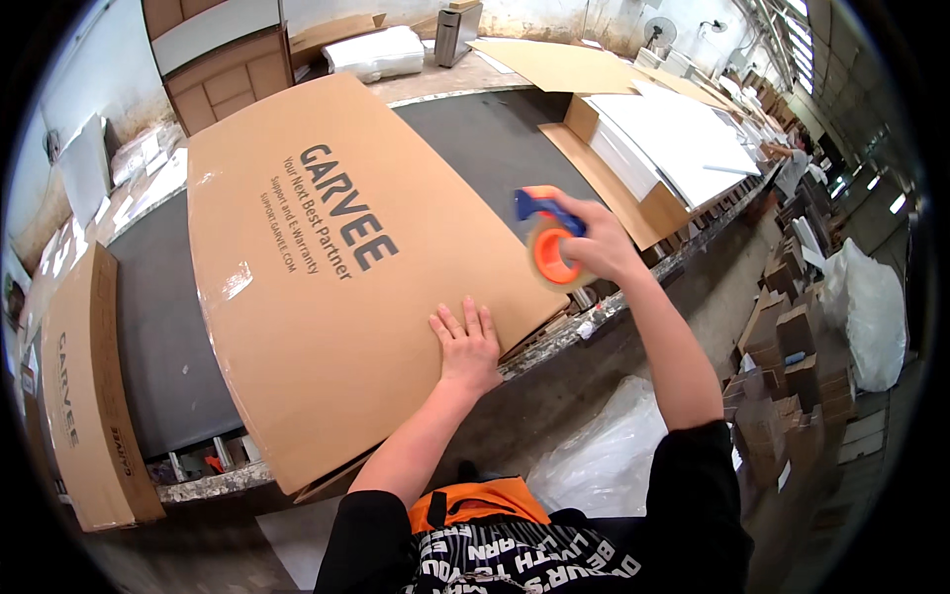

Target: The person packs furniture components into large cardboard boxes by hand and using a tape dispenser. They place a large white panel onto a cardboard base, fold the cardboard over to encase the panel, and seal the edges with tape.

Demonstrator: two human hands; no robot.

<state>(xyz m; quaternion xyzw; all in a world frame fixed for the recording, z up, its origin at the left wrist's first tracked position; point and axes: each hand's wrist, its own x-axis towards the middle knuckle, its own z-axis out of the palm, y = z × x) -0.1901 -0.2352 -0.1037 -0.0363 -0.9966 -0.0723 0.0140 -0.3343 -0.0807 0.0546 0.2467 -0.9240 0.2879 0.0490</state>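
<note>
A large flat brown cardboard box with dark printing lies aslant across the conveyor. My left hand rests flat on its top near the near right edge, fingers spread. Above the box's right end, my right hand grips a tape dispenser with a blue and orange body. The roll of tape in it has an orange core and looks slightly blurred. Strips of clear tape shine at the box's left edge.
The dark conveyor belt runs behind the box. A second carton stands at the left. To the right lies an open carton with white panels. Plastic film and cardboard scraps lie on the floor.
</note>
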